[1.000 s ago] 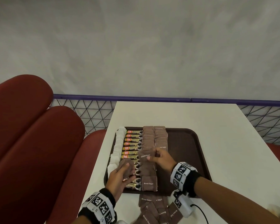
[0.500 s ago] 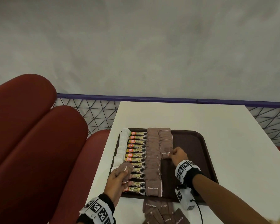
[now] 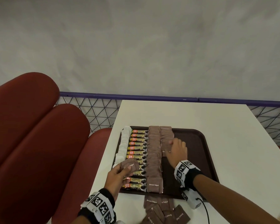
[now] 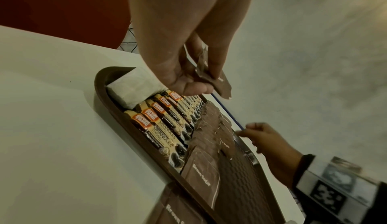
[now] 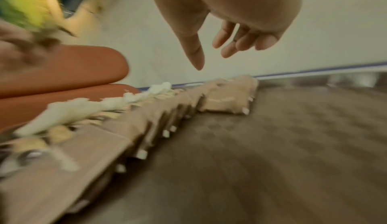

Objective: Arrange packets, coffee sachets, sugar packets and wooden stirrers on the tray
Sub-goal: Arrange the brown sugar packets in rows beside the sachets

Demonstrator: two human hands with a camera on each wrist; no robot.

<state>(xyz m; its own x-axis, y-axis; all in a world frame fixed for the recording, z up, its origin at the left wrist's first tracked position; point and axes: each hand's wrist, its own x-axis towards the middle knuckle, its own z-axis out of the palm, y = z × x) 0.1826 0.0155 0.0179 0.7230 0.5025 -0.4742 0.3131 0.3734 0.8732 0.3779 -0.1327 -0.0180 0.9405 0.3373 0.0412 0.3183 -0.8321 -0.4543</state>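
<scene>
Lying between left fingers point(image 3: 128, 168): sugar packet point(image 3: 130, 166)

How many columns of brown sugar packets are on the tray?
2. One full-length column beside the coffee sachets; one shorter column right of it, partly hidden by the right hand.

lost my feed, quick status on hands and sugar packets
Left hand pinching brown sugar packets above coffee sachets. Right hand open, empty, over second sugar row on tray. Nothing blocking.
</scene>
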